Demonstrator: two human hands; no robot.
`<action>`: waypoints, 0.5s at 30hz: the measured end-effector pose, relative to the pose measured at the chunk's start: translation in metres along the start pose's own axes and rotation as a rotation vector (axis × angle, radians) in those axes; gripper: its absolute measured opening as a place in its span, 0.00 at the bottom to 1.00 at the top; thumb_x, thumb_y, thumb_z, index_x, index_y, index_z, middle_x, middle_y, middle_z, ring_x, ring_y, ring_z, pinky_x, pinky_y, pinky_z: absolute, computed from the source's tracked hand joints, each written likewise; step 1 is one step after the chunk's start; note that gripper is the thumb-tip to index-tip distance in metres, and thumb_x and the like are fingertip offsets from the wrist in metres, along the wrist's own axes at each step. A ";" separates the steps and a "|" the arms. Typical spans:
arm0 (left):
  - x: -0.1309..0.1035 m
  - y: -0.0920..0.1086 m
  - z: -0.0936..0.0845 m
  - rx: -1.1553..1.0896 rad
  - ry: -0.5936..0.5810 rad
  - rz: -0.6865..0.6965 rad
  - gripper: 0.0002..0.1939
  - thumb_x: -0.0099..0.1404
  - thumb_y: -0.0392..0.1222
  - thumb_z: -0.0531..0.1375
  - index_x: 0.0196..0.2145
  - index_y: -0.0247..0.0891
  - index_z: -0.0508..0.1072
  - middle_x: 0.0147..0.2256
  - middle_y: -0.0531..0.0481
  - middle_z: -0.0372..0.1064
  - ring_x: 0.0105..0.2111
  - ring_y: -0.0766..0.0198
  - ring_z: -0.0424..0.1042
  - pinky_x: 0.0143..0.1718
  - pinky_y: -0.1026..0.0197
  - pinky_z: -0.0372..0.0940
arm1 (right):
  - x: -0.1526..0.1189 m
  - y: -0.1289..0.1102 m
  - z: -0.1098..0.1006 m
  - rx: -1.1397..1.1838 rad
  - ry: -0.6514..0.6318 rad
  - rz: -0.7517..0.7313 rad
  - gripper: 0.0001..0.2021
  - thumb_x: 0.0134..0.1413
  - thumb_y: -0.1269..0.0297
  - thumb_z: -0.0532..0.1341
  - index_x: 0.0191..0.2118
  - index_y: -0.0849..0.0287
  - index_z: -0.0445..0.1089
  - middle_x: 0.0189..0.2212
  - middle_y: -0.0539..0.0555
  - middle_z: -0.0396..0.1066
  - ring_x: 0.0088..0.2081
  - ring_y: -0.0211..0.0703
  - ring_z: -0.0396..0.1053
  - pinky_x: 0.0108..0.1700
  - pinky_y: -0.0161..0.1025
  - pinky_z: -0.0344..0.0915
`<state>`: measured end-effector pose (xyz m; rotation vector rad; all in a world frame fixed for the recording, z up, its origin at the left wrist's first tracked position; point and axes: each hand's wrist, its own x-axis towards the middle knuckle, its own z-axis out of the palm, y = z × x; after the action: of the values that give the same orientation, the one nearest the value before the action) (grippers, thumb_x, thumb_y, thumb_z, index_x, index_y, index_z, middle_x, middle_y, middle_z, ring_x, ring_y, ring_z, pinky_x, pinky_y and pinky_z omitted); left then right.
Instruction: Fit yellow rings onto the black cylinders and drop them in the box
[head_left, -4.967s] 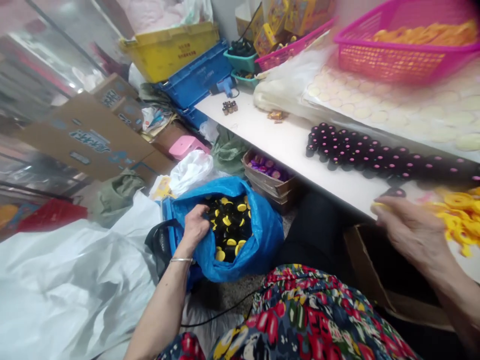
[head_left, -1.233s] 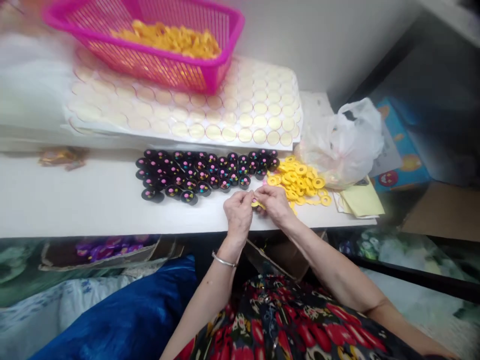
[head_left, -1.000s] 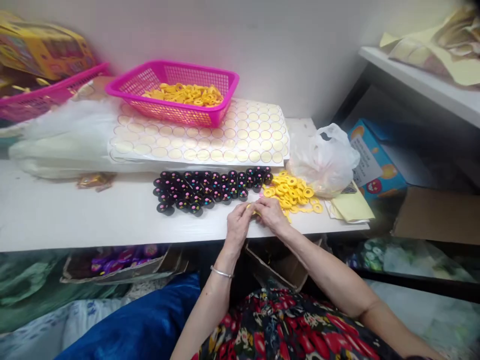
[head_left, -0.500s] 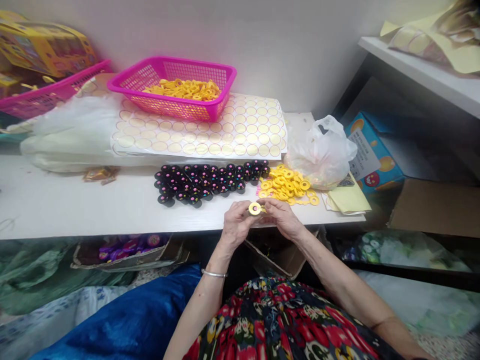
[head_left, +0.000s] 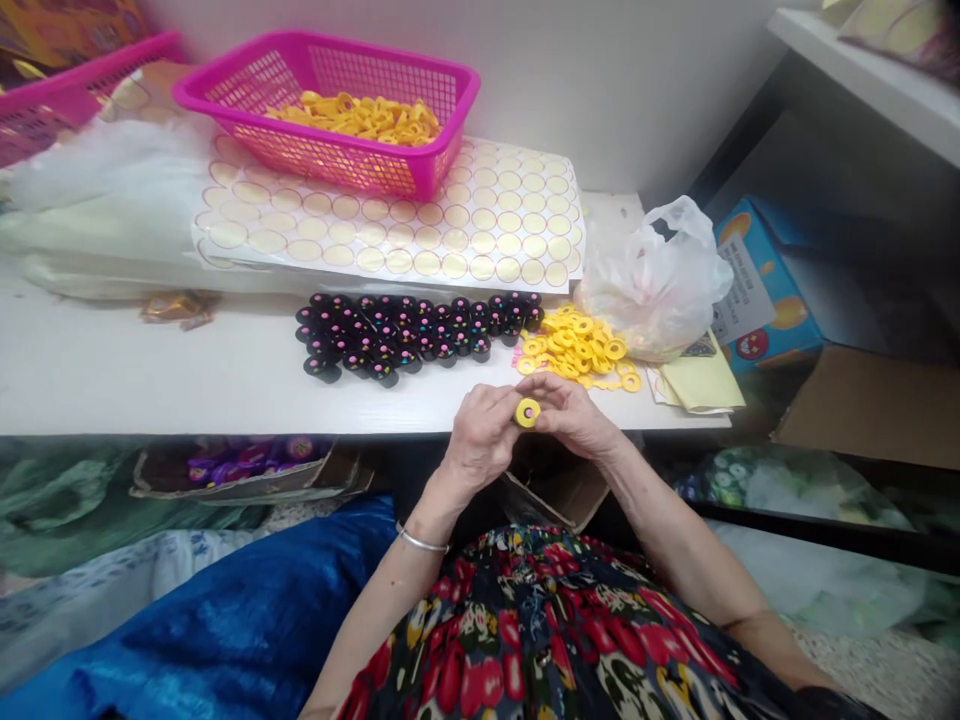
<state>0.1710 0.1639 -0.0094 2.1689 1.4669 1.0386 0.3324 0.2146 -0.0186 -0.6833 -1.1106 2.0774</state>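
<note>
Between my hands, over the table's front edge, is a small round yellow ring piece (head_left: 527,412) with a pink centre. My left hand (head_left: 484,430) closes on it from the left. From the right, the thumb and fingers of my right hand (head_left: 574,415) pinch it too. Whatever sits underneath the ring is hidden by the fingers. Just beyond the hands lies a loose pile of yellow rings with tabs (head_left: 574,345), with a few pink bits at its left side. Several small black round pieces (head_left: 405,335) with pink tops and coloured dots stand in rows left of that pile.
A pink basket (head_left: 442,165) of yellow pieces rests on sheets of round stickers (head_left: 487,225) at the back. A white plastic bag (head_left: 652,290) and folded yellow paper (head_left: 701,380) are at right. Below the table stand open cartons, one with purple items (head_left: 247,460).
My head view has shifted, so the table appears higher and nearer. Both hands have drawn closer around the yellow ring piece, and the ring's tab no longer shows.
</note>
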 end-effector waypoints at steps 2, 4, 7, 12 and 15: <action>-0.001 0.003 0.002 0.069 -0.018 0.012 0.08 0.61 0.35 0.53 0.38 0.37 0.69 0.38 0.46 0.70 0.38 0.59 0.64 0.40 0.56 0.58 | 0.000 -0.002 -0.001 -0.086 0.024 -0.014 0.24 0.30 0.70 0.72 0.40 0.59 0.67 0.36 0.51 0.69 0.37 0.36 0.67 0.39 0.32 0.65; -0.003 0.004 0.006 0.104 -0.018 0.030 0.09 0.62 0.35 0.52 0.38 0.36 0.69 0.38 0.45 0.70 0.38 0.59 0.63 0.39 0.56 0.58 | 0.000 -0.003 -0.002 -0.138 0.029 -0.014 0.26 0.29 0.71 0.72 0.40 0.59 0.66 0.36 0.50 0.69 0.36 0.35 0.67 0.38 0.32 0.64; -0.005 0.004 0.012 0.098 -0.011 0.080 0.10 0.63 0.36 0.50 0.39 0.35 0.70 0.38 0.44 0.70 0.38 0.59 0.64 0.39 0.55 0.58 | -0.002 -0.001 -0.001 -0.152 0.073 0.000 0.27 0.26 0.71 0.73 0.39 0.59 0.66 0.35 0.51 0.68 0.37 0.36 0.66 0.39 0.33 0.64; -0.011 -0.006 0.022 0.032 -0.005 0.114 0.10 0.63 0.36 0.51 0.38 0.36 0.70 0.39 0.43 0.71 0.37 0.59 0.65 0.39 0.55 0.59 | -0.005 0.009 0.005 -0.101 0.210 0.035 0.26 0.23 0.69 0.73 0.36 0.59 0.65 0.32 0.49 0.67 0.35 0.36 0.66 0.39 0.33 0.64; -0.014 -0.013 0.023 -0.046 0.004 0.098 0.11 0.62 0.35 0.52 0.41 0.37 0.70 0.40 0.44 0.71 0.38 0.60 0.66 0.41 0.56 0.60 | -0.008 0.015 0.007 -0.118 0.218 0.062 0.28 0.27 0.67 0.72 0.40 0.59 0.65 0.36 0.52 0.68 0.39 0.40 0.66 0.42 0.36 0.64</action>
<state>0.1760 0.1594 -0.0389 2.2267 1.3367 1.0992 0.3272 0.1989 -0.0270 -0.9886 -1.1054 1.9449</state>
